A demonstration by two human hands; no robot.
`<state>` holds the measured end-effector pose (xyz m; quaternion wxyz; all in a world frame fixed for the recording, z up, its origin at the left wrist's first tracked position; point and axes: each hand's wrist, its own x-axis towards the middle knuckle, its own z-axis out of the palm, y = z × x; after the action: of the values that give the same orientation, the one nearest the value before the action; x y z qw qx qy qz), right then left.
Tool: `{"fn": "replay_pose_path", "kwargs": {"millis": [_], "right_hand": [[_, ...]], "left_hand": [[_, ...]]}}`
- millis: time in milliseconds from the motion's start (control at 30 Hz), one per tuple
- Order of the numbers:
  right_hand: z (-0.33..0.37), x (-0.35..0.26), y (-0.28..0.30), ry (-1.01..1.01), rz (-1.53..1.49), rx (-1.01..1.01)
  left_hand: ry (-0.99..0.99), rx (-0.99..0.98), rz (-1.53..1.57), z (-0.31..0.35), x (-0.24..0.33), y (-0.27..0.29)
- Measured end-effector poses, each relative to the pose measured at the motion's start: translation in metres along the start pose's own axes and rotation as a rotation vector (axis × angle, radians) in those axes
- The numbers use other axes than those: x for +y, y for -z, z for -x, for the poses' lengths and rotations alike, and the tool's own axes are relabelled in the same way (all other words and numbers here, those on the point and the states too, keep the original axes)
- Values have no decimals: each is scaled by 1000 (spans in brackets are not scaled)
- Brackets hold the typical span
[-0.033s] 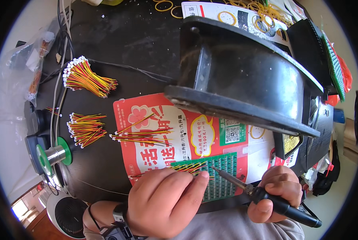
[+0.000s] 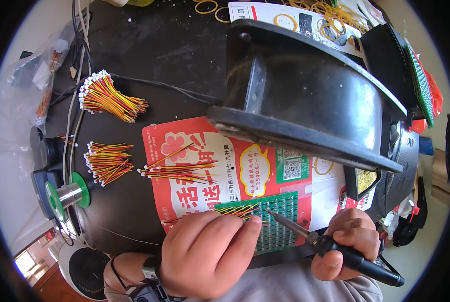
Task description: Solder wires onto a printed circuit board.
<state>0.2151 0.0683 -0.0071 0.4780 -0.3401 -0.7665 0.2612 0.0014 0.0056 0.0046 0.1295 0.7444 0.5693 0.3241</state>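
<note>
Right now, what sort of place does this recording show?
Likely an electronics soldering workspace: the right hand holds a soldering iron at a green circuit board, with a spool of solder wire on the left.

A dark table (image 2: 159,40) bears a large wire bundle (image 2: 113,98), a smaller bundle (image 2: 109,163), a green-ended spool (image 2: 70,194) and a red sheet (image 2: 153,138).
</note>
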Motion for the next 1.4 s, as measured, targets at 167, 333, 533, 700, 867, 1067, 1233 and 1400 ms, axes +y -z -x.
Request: {"fn": "replay_pose_path", "kwargs": {"millis": [167, 333, 533, 700, 867, 1067, 1233, 1400], "right_hand": [[-6, 0, 4, -32, -53, -125], [-8, -2, 6, -57, -46, -176], [-6, -1, 3, -26, -14, -155], [-4, 0, 2, -29, -15, -146], [-5, -1, 2, -30, -10, -143], [-4, -2, 0, -32, 3, -121], [0, 0, -3, -18, -11, 18], [-1, -1, -4, -35, 16, -11]], "left_hand": [[14, -34, -2, 2, -3, -3], [11, -42, -19, 1, -2, -4], [-51, -106, -16, -9, -2, 1], [-50, -113, -26, -8, -1, 1], [-62, -114, -37, -8, -2, 1], [-84, -98, -94, -9, 0, -1], [-83, -91, -117, -7, 0, -2], [-80, -87, -125, -9, 1, -2]]}}
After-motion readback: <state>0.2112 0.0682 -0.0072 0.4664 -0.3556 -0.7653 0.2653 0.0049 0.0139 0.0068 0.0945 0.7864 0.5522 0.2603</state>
